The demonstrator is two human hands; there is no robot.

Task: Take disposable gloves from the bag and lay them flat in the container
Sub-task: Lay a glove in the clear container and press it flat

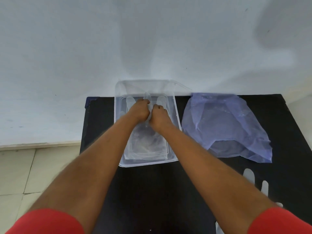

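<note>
A clear plastic container (pixel 175 115) stands on the black table, its far end past the table's back edge. Thin see-through gloves (pixel 148 146) lie flat inside it. Both hands are over the container's far half, side by side. My left hand (pixel 139 109) and my right hand (pixel 157 116) are each closed, pinching a clear disposable glove (pixel 147 97) between them; its fingers stick up just beyond my knuckles. The pale blue plastic bag (pixel 226 125) lies flat to the right of the container.
The black table (pixel 152 191) fills the middle and right. More clear gloves (pixel 249 176) lie on it near my right forearm. A pale wall rises behind, and a tiled floor (pixel 20 174) shows at the left.
</note>
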